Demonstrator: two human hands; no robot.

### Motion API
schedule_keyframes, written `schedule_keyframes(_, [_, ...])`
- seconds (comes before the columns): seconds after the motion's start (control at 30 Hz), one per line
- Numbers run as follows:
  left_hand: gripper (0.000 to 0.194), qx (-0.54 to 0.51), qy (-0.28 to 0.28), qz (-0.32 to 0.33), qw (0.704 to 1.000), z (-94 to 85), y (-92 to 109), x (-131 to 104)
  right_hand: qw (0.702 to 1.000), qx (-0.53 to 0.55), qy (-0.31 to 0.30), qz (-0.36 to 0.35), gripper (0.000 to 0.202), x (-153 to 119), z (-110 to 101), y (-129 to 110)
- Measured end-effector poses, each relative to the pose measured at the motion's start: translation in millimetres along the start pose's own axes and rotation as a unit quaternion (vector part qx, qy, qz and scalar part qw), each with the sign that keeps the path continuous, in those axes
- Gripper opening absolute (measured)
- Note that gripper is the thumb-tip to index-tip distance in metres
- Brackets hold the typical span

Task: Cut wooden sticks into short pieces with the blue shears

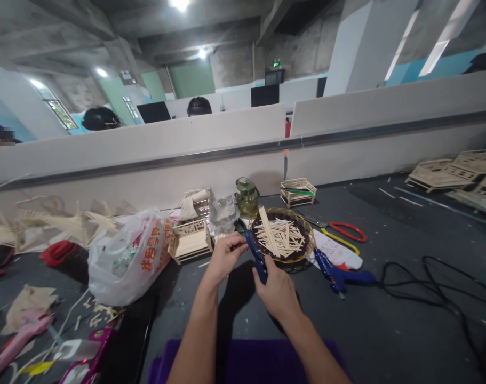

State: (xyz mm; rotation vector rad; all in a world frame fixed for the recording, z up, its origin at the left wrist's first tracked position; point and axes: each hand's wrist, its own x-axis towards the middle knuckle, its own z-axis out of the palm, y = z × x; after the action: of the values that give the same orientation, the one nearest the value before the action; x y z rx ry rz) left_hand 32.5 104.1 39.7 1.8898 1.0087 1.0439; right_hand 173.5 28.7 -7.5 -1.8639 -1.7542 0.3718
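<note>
My right hand (278, 290) is closed around a blue-handled cutter (260, 266), its head pointing up and to the left; its jaws are hard to make out. Beside that head, my left hand (226, 256) pinches with thumb and fingertips, and whatever lies between them is too small to see. Just beyond both hands stands a yellow-rimmed basket (310, 253) heaped with thin wooden sticks (280, 237). To the left of my left hand is a small bed-like model made of sticks (190, 242).
A blue glue gun (342, 274) with a black cord (435, 293) lies right, near red-handled scissors (349, 230). A green jar (246, 197) stands behind the basket. Left are a white plastic bag (130, 261) and a pink glue gun (22, 336). A partition (166, 144) borders the table.
</note>
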Motion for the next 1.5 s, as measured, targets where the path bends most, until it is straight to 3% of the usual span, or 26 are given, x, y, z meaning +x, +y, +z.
schedule_keyframes(0.43, [0.015, 0.039, 0.018, 0.018, 0.999, 18.6, -13.0, 17.8, 0.997, 0.077, 0.02, 0.022, 0.008, 15.0, 9.2, 12.1])
schedule_keyframes(0.67, [0.015, 0.029, 0.018, -0.005, 0.999, 19.2, -18.5, 17.4, 0.993, 0.111, 0.024, 0.018, 0.012, 13.2, 17.1, 14.1])
schedule_keyframes(0.87, [0.02, -0.024, 0.025, -0.057, 0.998, 14.7, -30.9, 13.5, 0.988, 0.15, 0.007, 0.04, 0.015, 11.1, 11.1, 8.5])
schedule_keyframes(1.07, [0.025, -0.112, 0.035, -0.095, 0.989, 10.2, -19.8, 4.4, 0.992, 0.107, -0.007, 0.06, 0.02, 7.3, -0.2, 2.2])
schedule_keyframes(1.23, [0.025, -0.153, 0.009, -0.05, 0.987, 7.7, -9.5, 1.0, 0.998, 0.033, 0.048, 0.002, 0.037, 2.5, -1.2, 0.8])
schedule_keyframes(1.5, [0.023, -0.137, -0.002, -0.021, 0.99, -1.7, -4.6, -0.2, 0.999, 0.009, 0.054, -0.001, 0.035, 2.0, -1.4, 0.4])
